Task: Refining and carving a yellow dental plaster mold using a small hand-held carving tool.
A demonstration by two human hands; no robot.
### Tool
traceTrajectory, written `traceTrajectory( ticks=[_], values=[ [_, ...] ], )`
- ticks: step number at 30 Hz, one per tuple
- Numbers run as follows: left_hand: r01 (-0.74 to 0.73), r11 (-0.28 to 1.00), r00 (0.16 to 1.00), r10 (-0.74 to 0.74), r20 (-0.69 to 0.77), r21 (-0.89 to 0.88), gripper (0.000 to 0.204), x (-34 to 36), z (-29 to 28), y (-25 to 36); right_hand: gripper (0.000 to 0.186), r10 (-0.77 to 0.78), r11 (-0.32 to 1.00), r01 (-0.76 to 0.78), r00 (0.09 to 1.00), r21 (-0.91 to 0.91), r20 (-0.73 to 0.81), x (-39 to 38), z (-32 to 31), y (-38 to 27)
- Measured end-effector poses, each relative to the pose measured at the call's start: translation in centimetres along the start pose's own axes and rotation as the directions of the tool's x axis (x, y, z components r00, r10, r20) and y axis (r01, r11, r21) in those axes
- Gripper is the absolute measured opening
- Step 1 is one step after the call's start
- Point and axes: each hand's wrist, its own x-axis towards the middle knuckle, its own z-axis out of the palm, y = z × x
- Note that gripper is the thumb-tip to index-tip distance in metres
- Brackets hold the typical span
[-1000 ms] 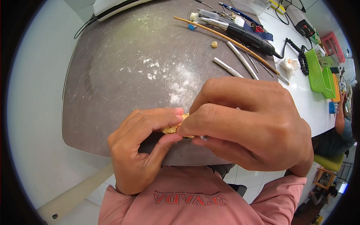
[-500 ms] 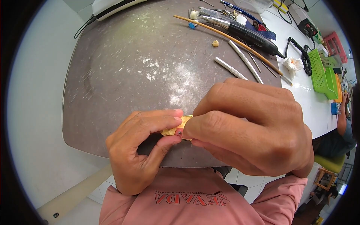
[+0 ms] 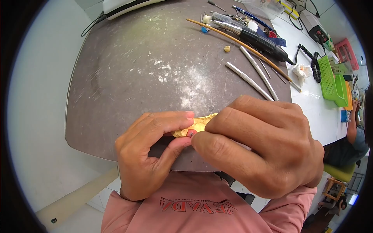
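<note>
My left hand (image 3: 149, 151) is closed on a yellow plaster dental model (image 3: 200, 123), its fingers on top and its thumb at the near edge. A small pink patch (image 3: 191, 133) with a dark grey spot shows on the model near the thumb tip. Against the model's right part, my right hand (image 3: 260, 145) is pinched, thumb and index finger pressed together by the pink patch. A pale sliver shows between its fingers, but what they hold is hidden. Both hands are over the near edge of the grey work board (image 3: 128, 77).
Beyond my right hand lie two pale-handled instruments (image 3: 248, 80), a small yellow tooth crown (image 3: 227, 48), a long wooden brush (image 3: 241, 43) and a black handpiece (image 3: 264, 43). A crumpled tissue (image 3: 302, 72) and a green basket (image 3: 330, 83) stand right. Another person (image 3: 351, 139) sits far right.
My right hand has shifted slightly nearer to me, with its fingers drawn back, so more of the yellow model shows. The left hand keeps its hold. The whole view has shifted a little.
</note>
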Motion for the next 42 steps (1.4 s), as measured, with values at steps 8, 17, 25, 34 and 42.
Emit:
traceTrajectory(
  ticks=[8,17,25,34,42],
  values=[
    [-0.01,0.999,0.998,0.008,0.056,0.042,0.028,0.1,-0.5,0.1,0.042,0.126,0.992,-0.126,0.989,0.008,0.074,0.8,-1.8,0.2],
    [-0.051,0.996,0.999,0.049,0.023,0.07,0.029,-0.1,-0.3,-0.4,0.039,0.359,0.933,-0.337,0.896,-0.126,0.261,1.9,-1.7,-0.9],
    [-0.062,0.996,0.998,0.06,0.037,0.064,0.029,0.1,-0.2,-0.2,0.031,0.368,0.93,-0.348,0.884,-0.12,0.288,2.1,-1.6,-1.5],
    [-0.081,0.991,0.996,0.076,0.049,0.111,0.028,0.2,-0.7,-0.1,0.029,0.172,0.985,-0.167,0.957,-0.04,0.235,2.2,-1.6,-0.5],
    [-0.074,0.992,0.997,0.07,0.04,0.1,0.028,0.2,-0.3,-0.3,0.03,0.397,0.918,-0.383,0.875,-0.104,0.279,2.5,-2.7,-0.9]
  ],
)
